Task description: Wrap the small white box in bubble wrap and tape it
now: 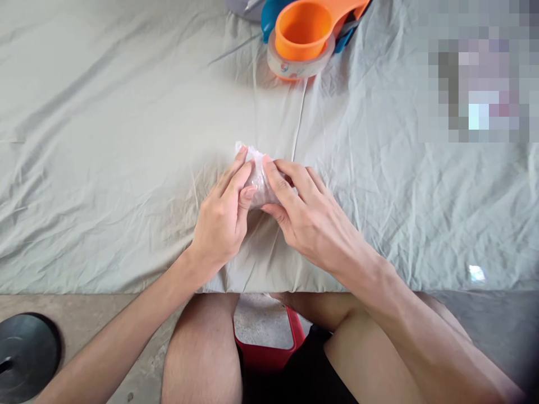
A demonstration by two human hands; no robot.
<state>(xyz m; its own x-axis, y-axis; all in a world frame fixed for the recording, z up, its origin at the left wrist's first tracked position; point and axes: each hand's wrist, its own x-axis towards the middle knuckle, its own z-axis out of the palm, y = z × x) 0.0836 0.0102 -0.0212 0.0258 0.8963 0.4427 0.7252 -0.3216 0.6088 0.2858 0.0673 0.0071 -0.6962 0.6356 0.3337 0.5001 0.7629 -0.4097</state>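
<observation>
A small bundle in clear, crinkled plastic wrap (260, 188) sits between my two hands near the front of the cloth-covered table. My left hand (223, 210) closes on its left side, with the thumb in front and the fingertips at the upper edge. On the other side, my right hand (305, 207) grips the bundle, its index finger pressing on top and its thumb low at the near edge. What lies inside the wrap cannot be made out.
A grey wrinkled cloth (126, 140) covers the table. At the back stand an orange cup with a handle (305, 31) and a tape roll (298, 68) beneath it, with blue items beside them. A red stool (265, 353) shows below, and a black round base (29, 353) stands on the floor.
</observation>
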